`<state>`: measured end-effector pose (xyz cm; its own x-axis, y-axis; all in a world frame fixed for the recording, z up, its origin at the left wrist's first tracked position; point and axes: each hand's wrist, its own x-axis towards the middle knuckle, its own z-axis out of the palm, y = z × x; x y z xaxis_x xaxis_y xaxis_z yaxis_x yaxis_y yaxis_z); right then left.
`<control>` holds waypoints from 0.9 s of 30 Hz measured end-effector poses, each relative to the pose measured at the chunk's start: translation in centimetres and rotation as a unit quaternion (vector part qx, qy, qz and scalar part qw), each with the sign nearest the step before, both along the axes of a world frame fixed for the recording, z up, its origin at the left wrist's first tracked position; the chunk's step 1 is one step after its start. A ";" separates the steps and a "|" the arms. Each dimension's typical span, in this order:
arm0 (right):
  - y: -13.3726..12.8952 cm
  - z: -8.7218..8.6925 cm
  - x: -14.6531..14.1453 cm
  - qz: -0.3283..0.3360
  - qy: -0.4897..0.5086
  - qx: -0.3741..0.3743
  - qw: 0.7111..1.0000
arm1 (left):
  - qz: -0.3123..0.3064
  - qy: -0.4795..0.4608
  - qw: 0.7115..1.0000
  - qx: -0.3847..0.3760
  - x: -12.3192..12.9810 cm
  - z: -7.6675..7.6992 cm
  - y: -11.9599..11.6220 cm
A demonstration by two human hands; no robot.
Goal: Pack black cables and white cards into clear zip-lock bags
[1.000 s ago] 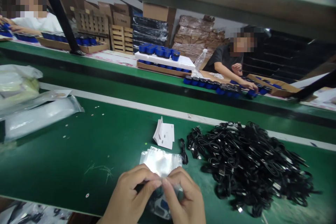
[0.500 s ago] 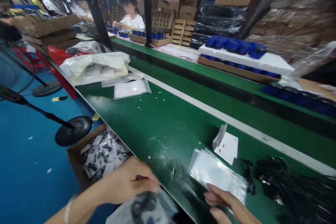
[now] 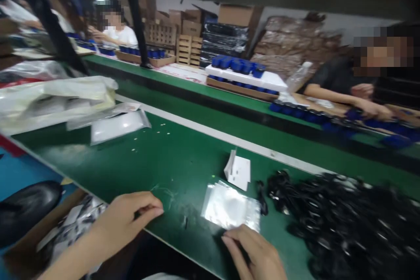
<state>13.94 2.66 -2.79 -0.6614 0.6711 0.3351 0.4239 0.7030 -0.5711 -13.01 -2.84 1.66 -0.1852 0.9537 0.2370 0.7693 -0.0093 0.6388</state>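
While packets (image 3: 74, 227) with pale and dark contents lie heaped in the box (image 3: 19, 249) below the bench edge, plenty remains loose on the green bench (image 3: 157, 153), so the work looks part-way along rather than finished. Some pieces seem to have been bagged, judging by that heap, though blur hides how well each packet is closed. On the bench, the big pile (image 3: 361, 223) of black cables has no bags around it, and one coiled cable (image 3: 261, 197) lies apart from it, just beside the clear bags (image 3: 226, 205). Those bags lie flat, overlapping, and no dark contents show in them. Just behind them, the folded leaflets (image 3: 241, 173) stand partly upright, none of them visibly inside a bag. Between rounds of handling, as I judge it, the left hand (image 3: 123, 218) is over the near edge, thumb and forefinger tips brought together with nothing visible between them. The right hand (image 3: 259, 249) is at the near side of the bags, its thumb and forefinger bent close to each other; whether they pinch a bag or merely hover by it, I cannot tell. Neither hand visibly has a cable or leaflet.
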 end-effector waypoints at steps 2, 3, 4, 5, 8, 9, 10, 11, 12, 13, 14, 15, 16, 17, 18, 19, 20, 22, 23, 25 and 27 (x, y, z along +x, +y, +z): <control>-0.1 0.5 0.2 -0.028 -0.029 0.008 0.999 | -0.086 0.030 0.996 -0.018 2.8 -0.1 2.6; -0.1 0.6 0.3 -0.042 -0.039 0.019 0.998 | -0.120 0.042 0.992 -0.025 4.0 -0.2 3.5; 0.0 0.7 0.4 -0.058 -0.048 0.040 0.996 | -0.148 0.049 0.987 -0.030 5.1 -0.3 4.1; 0.0 0.7 0.6 -0.072 -0.056 0.070 0.993 | -0.169 0.052 0.984 -0.031 6.1 -0.6 4.6; 0.3 0.2 1.1 -0.081 -0.083 0.157 0.981 | -0.178 0.091 0.979 -0.042 7.8 -2.0 4.9; 0.4 -0.1 1.1 -0.074 -0.086 0.166 0.980 | -0.158 0.112 0.980 -0.050 8.1 -2.6 4.9; 0.4 -0.5 1.2 -0.065 -0.083 0.166 0.980 | -0.131 0.129 0.981 -0.058 8.2 -3.2 4.9; 0.4 -0.9 1.1 -0.064 -0.067 0.164 0.982 | -0.103 0.142 0.982 -0.065 8.2 -3.6 4.9; 0.4 -1.4 0.9 -0.071 -0.040 0.165 0.983 | -0.078 0.149 0.983 -0.072 8.1 -4.0 5.0; 0.4 -1.9 0.8 -0.084 -0.010 0.169 0.982 | -0.063 0.149 0.984 -0.076 8.0 -4.2 5.0; 0.3 -2.3 0.6 -0.097 0.019 0.176 0.979 | -0.055 0.149 0.984 -0.082 7.8 -4.3 5.1; 0.2 -2.6 0.4 -0.108 0.041 0.182 0.977 | -0.053 0.147 0.984 -0.088 7.8 -4.3 5.2; 0.1 -2.8 0.2 -0.115 0.054 0.186 0.974 | -0.057 0.145 0.983 -0.093 7.7 -4.3 5.3; 0.1 -2.8 0.1 -0.115 0.057 0.187 0.974 | -0.063 0.142 0.983 -0.098 7.7 -4.1 5.3; 0.0 -2.7 0.1 -0.106 0.050 0.184 0.976 | -0.069 0.139 0.982 -0.102 7.7 -4.0 5.3; 0.0 -2.5 0.1 -0.095 0.040 0.180 0.978 | -0.074 0.137 0.982 -0.105 7.7 -3.9 5.3; -0.1 -2.3 0.3 -0.089 0.030 0.175 0.980 | -0.078 0.134 0.982 -0.107 7.7 -3.9 5.3; -0.1 -1.9 0.6 -0.103 0.016 0.168 0.980 | -0.084 0.126 0.983 -0.106 7.5 -3.9 5.1; -0.1 -1.8 0.8 -0.126 0.012 0.165 0.978 | -0.086 0.121 0.983 -0.103 7.4 -4.1 5.0; 0.0 -1.8 1.3 -0.185 0.009 0.152 0.971 | -0.084 0.113 0.986 -0.094 7.0 -4.4 4.8; 0.0 -1.9 1.5 -0.225 0.004 0.121 0.967 | -0.074 0.110 0.989 -0.072 6.5 -4.8 4.5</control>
<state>15.45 2.65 -4.70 -0.3176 0.7913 0.5224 0.7139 0.5622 -0.4175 -6.47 1.67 -3.17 -0.0006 0.9933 0.1159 0.8870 -0.0530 0.4587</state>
